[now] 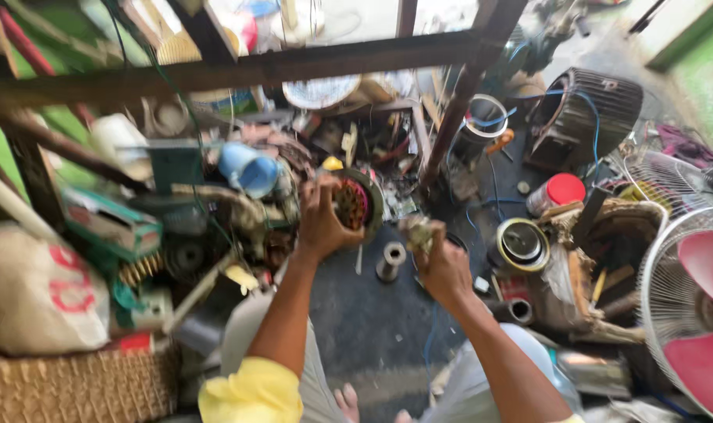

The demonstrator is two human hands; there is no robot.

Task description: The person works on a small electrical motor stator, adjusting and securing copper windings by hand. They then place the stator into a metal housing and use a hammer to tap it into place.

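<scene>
Holding step: wound motor stator [355, 204] is gripped by closed left hand [323, 223]; small metal part [419, 233] is clasped by right hand [444, 270].

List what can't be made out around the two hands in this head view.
- Left hand grips a round wound motor part; motion blur smears its windings, and the fingers cover its near edge.
- Right hand closes on a small object; blur and the fingers hide what it is.
- Metal cylinder on the floor: too blurred to identify.
- Pink fan: cut off by the right edge.
</scene>
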